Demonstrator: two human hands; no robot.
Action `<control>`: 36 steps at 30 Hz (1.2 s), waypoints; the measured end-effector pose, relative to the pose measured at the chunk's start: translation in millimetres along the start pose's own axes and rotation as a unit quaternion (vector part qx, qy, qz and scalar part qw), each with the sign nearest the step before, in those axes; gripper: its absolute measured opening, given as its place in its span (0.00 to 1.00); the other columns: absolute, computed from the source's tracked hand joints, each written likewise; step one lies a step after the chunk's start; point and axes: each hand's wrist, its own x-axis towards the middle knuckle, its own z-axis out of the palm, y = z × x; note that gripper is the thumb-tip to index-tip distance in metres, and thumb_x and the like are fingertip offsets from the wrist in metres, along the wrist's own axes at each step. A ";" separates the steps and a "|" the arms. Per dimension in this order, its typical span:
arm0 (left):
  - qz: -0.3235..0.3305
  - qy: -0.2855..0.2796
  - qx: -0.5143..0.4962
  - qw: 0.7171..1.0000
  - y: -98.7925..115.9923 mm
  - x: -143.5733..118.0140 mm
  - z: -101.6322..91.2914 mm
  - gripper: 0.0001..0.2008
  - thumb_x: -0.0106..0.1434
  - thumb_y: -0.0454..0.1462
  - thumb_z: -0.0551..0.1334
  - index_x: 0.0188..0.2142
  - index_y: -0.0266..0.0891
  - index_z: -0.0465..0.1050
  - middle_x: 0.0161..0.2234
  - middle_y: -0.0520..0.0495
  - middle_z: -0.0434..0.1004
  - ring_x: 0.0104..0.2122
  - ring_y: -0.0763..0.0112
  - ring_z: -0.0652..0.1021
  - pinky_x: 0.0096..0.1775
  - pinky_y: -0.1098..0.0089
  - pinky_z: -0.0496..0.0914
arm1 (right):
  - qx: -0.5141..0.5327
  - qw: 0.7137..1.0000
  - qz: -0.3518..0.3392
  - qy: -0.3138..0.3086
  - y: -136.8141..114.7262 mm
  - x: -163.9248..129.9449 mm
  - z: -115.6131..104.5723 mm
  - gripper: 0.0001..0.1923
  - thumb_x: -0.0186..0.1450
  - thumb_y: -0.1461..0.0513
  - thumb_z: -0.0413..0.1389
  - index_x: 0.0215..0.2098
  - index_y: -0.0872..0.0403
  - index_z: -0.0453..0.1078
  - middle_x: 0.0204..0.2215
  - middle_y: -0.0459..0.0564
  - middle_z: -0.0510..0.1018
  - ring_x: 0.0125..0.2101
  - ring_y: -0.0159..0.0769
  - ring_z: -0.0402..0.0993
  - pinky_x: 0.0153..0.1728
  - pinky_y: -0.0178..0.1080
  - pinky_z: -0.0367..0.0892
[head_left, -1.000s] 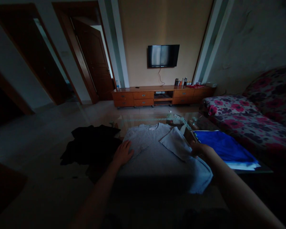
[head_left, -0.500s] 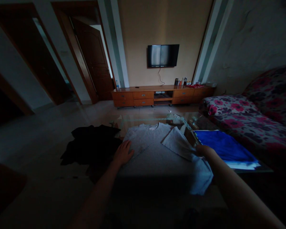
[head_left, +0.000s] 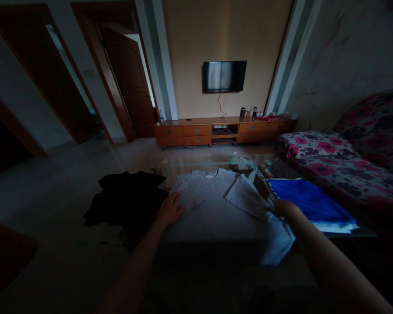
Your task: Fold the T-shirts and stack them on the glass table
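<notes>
A grey T-shirt (head_left: pixel 216 205) lies spread on a glass coffee table (head_left: pixel 196 165), its right sleeve folded in over the body. My left hand (head_left: pixel 169 210) rests flat on the shirt's left side, fingers apart. At the shirt's right edge, by the folded sleeve, my right hand (head_left: pixel 286 208) touches the cloth; its fingers are hidden, so a grip does not show. The room is dim and the near part of the shirt is in shadow.
A black garment (head_left: pixel 126 196) is heaped on the table's left. A folded blue cloth (head_left: pixel 306 199) sits on white ones at the right. A floral sofa (head_left: pixel 347 161) stands right, a wooden TV cabinet (head_left: pixel 222 131) and wall TV (head_left: pixel 224 76) ahead, doors left.
My right hand has slid rightward along the shirt's right edge, drawing the folded sleeve a little outward. My left hand has stayed in place.
</notes>
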 end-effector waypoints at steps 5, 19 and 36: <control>-0.002 -0.005 0.008 1.000 2.6 -0.7 -3.3 0.32 0.72 0.49 0.49 0.69 0.35 0.58 0.71 0.38 0.56 0.69 0.55 0.59 0.68 0.56 0.53 | -0.120 0.993 -0.001 -0.008 -17.2 7.1 19.1 0.20 0.67 0.61 0.54 0.54 0.62 0.73 0.52 0.75 0.76 0.54 0.61 0.75 0.52 0.60 0.69; -0.015 -0.053 0.024 0.998 5.7 1.6 -11.6 0.33 0.73 0.49 0.47 0.71 0.34 0.54 0.73 0.39 0.50 0.71 0.56 0.54 0.69 0.56 0.49 | -0.210 0.954 -0.208 0.042 -12.1 6.2 89.1 0.34 0.74 0.42 0.36 0.74 0.40 0.49 0.74 0.51 0.49 0.73 0.48 0.43 0.68 0.59 0.45; 0.007 -0.016 0.026 1.000 6.8 59.4 2.7 0.29 0.73 0.48 0.48 0.68 0.40 0.61 0.70 0.40 0.59 0.68 0.53 0.61 0.66 0.54 0.55 | -0.218 0.950 -0.211 0.067 -46.0 48.9 103.9 0.37 0.75 0.44 0.36 0.74 0.53 0.50 0.73 0.57 0.50 0.71 0.50 0.47 0.68 0.53 0.49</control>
